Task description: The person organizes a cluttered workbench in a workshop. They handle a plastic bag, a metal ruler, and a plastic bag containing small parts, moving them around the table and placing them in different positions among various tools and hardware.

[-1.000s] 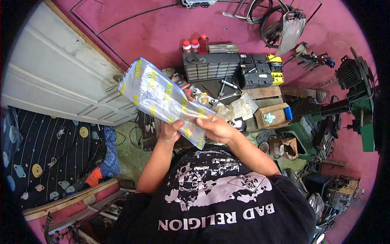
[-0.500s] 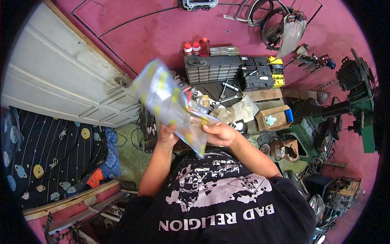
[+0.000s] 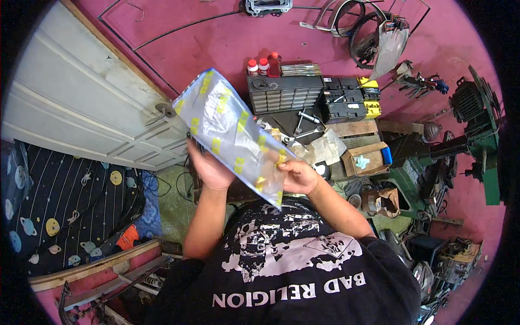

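Both hands grip the clear plastic bag with yellow markings point(image 3: 230, 130), held up over the cluttered surface point(image 3: 325, 143): left hand point(image 3: 210, 169) at its lower edge, right hand point(image 3: 297, 176) pinching the bottom corner. Best to keep the corner taut w/ right, steady w/ left. Vs 0.5 s ago: bag tilted flatter, more face-on.

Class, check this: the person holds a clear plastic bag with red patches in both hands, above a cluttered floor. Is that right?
Not quite. In the head view the patches on the plastic bag are yellow, not red. The left hand and right hand both hold it.

Clear plastic bag point(image 3: 230, 132), yellow patches
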`<state>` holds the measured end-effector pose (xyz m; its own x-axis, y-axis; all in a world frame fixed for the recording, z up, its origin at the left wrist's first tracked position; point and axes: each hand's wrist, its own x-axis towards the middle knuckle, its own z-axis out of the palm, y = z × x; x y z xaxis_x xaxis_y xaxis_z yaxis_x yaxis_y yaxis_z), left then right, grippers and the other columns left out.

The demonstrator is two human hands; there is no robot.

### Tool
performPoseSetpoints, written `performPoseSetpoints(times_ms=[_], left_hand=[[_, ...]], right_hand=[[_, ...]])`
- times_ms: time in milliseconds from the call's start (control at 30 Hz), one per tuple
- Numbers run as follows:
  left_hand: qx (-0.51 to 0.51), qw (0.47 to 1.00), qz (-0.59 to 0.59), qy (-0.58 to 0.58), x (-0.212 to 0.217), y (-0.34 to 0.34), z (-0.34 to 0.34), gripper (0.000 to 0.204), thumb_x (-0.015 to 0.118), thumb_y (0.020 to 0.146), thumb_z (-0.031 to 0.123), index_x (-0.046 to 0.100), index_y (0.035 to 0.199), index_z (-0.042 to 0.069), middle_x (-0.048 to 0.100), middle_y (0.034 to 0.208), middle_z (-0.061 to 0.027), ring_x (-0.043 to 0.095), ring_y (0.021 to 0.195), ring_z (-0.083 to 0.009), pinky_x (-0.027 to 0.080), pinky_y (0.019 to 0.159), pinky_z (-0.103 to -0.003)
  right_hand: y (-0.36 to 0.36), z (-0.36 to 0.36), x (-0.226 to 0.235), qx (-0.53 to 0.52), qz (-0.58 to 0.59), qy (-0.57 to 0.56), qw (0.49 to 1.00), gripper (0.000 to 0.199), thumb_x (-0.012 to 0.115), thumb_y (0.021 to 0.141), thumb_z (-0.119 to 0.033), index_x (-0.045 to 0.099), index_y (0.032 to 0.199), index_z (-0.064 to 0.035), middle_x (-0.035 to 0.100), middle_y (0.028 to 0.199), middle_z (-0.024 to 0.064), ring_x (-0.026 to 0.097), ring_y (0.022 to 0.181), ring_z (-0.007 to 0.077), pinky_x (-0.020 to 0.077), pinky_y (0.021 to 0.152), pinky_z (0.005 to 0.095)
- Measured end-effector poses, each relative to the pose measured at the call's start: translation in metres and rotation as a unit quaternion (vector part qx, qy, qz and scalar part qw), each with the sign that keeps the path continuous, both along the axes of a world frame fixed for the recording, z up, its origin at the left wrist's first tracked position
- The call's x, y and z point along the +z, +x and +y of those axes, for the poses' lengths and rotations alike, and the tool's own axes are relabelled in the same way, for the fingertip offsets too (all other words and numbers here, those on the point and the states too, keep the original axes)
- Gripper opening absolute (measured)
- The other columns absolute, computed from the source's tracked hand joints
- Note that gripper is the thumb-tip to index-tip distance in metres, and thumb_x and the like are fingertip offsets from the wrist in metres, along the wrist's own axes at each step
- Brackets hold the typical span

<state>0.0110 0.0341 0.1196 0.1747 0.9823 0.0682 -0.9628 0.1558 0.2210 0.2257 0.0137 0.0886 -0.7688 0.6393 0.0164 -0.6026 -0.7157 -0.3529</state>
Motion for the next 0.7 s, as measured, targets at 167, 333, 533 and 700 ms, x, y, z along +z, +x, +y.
performPoseSetpoints(times_ms=[167,333,533,700], left_hand=[[-0.052,0.99,0.131,-0.027,-0.067,0.009,-0.023,0.064,0.05,0.096,0.054,0.045,0.142,0.01,0.054,0.139,-0.0112,0.053,0.126,-0.0298,0.041,0.108,-0.048],[-0.036,0.974,0.223,0.019,-0.111,-0.012,-0.02,0.061,0.054,0.095,0.053,0.051,0.135,0.007,0.058,0.13,-0.0138,0.06,0.112,-0.0274,0.05,0.096,-0.045],[0.016,0.973,0.229,-0.017,-0.098,-0.004,-0.023,0.053,0.054,0.096,0.048,0.057,0.123,0.003,0.065,0.115,-0.0167,0.065,0.104,-0.0287,0.054,0.091,-0.045],[0.111,0.936,0.323,-0.083,-0.089,0.005,-0.018,0.049,0.052,0.098,0.044,0.057,0.122,0.002,0.065,0.114,-0.0128,0.063,0.106,-0.0285,0.053,0.093,-0.043]], right_hand=[[0.006,0.002,-0.019,0.003,-0.053,-0.001,0.999,0.066,0.064,0.095,-0.033,0.038,0.148,-0.0035,0.05,0.143,0.0131,0.051,0.13,0.0265,0.038,0.112,0.0444],[-0.004,-0.006,-0.021,-0.015,-0.112,0.001,0.994,0.062,0.067,0.094,-0.029,0.044,0.144,-0.0008,0.054,0.14,0.0104,0.053,0.127,0.0249,0.0408,0.109,0.0425],[-0.006,-0.01,-0.022,-0.006,-0.072,0.046,0.996,0.063,0.067,0.094,-0.032,0.045,0.144,0.0004,0.054,0.14,0.0106,0.053,0.127,0.0244,0.04,0.109,0.0425],[-0.001,-0.013,-0.024,0.002,-0.004,0.054,0.999,0.064,0.067,0.093,-0.032,0.044,0.143,0.0019,0.053,0.14,0.0128,0.053,0.127,0.0251,0.0391,0.11,0.0428]])
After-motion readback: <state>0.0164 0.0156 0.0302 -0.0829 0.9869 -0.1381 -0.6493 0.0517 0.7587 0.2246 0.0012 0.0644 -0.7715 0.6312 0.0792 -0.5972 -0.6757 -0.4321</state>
